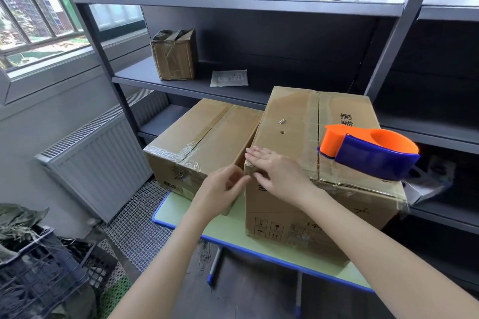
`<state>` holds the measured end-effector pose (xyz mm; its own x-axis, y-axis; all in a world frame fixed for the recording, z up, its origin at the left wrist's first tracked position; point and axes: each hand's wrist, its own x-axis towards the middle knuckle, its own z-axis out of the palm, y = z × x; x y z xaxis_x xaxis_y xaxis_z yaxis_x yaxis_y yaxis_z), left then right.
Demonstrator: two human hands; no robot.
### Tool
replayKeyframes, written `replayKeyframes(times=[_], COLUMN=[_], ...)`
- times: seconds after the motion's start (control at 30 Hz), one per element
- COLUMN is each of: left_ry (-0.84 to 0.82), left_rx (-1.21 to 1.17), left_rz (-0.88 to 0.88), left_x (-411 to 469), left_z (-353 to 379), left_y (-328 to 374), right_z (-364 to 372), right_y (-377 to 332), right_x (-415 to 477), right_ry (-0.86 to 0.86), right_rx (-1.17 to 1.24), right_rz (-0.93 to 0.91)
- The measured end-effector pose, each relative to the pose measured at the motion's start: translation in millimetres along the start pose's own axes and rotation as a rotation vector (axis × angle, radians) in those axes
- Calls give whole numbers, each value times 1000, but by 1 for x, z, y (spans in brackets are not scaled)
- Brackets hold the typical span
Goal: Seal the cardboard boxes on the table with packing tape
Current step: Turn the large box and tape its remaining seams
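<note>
Smaller taped brown cardboard box point(199, 142) on pale green table point(186, 217), left. Left hand point(220, 189): fingers curled at larger brown cardboard box's point(285, 116) near-left corner, pinch unclear. Right hand point(274, 171) flat on that corner, fingers together; orange-and-blue tape dispenser point(370, 153) rests atop, right.

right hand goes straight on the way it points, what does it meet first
The right hand lies flat on the larger box, fingers pointing left over its edge. Next comes the smaller box, whose top looks lower, so the hand might pass above it.
</note>
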<state>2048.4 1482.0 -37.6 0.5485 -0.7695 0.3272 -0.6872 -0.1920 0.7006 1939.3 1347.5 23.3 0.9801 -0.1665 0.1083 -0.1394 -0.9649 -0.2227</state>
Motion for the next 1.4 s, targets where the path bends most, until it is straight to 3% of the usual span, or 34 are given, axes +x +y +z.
replayKeyframes(times=[0.3,0.53,0.73,1.0,1.1,1.23,1.4], left_ry=[159,161,101,177,215,433,337], left_rx=[41,121,36,60,155,313,201], left_rz=[15,62,183,245,194,-93,-143], left_x=[9,0,5,12,8,3,-3], left_z=[7,5,5,25,25,29,27], left_y=[7,11,23,24,38,45,38], right_z=[-2,-13,-28,-23,-26,-26,-23], right_y=[0,9,32,39,41,39,34], right_x=[-1,-6,-31,-44,-45,-45,-37], right_ry=[6,-90,-140,-48,-74,-72,-46], right_rx=[3,-57,-184,-91,-55,-60,-59], right_rz=[-5,-62,-24,-4,-14,-23,-40])
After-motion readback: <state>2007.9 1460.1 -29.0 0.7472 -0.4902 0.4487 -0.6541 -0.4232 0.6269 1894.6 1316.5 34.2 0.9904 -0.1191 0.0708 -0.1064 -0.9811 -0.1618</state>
